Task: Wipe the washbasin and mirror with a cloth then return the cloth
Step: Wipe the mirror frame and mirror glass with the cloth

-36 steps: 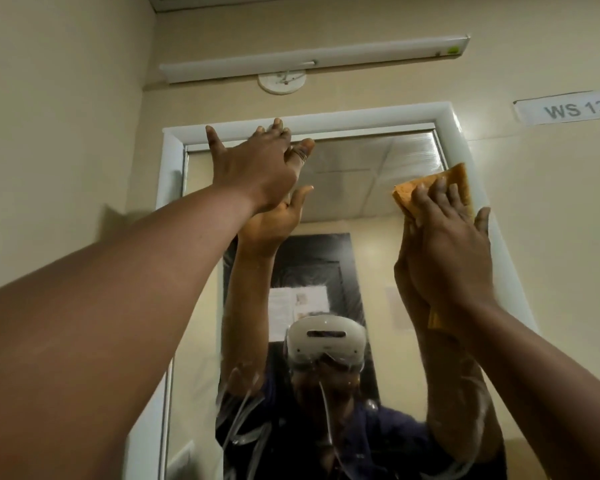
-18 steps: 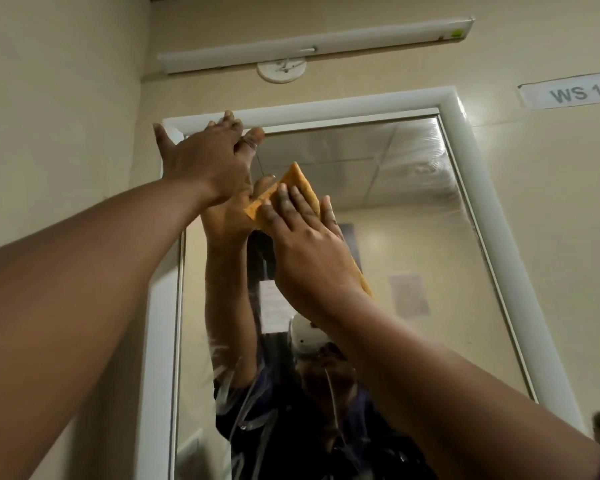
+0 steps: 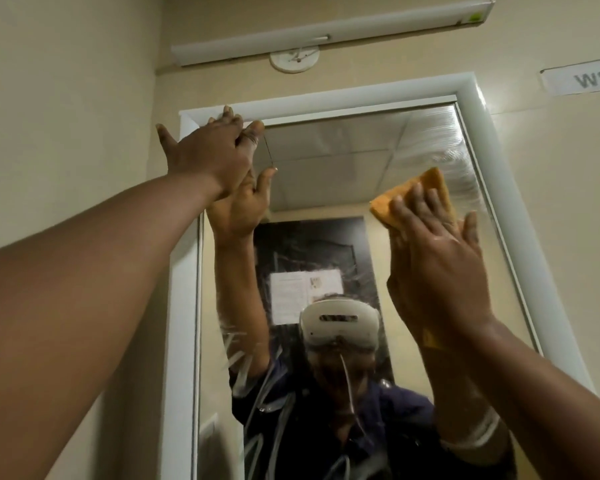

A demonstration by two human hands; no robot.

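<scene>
We press the orange cloth [image 3: 426, 195] flat against the glass of the mirror [image 3: 343, 161] with our right hand [image 3: 437, 258], high up and toward the right side of the pane, just beside the right edge of the white mirror frame [image 3: 347, 95]. The fingers of that hand lie straight and spread over the cloth, the thumb out to the right, so the cloth is pinned under the palm rather than gripped; its upper corner sticks out above the fingertips and a small piece shows below the wrist.

Our left hand [image 3: 212, 154] is raised to the upper left corner of the mirror, its fingers straight and relaxed, the tips touching the top rail of the frame and the thumb held out to the left. It holds nothing.

The lower part of the glass carries wet streaks [image 3: 257, 393], mostly at the left and centre. In the reflection we see both raised arms, a white headset [image 3: 338, 323] and a dark blue shirt.

Above the mirror a round white fitting [image 3: 294, 58] sits on the beige wall [image 3: 66, 98], under a long white light housing [image 3: 329, 31]. To the far right a wall label [image 3: 582, 79] shows the letters "WS". The washbasin is out of view.
</scene>
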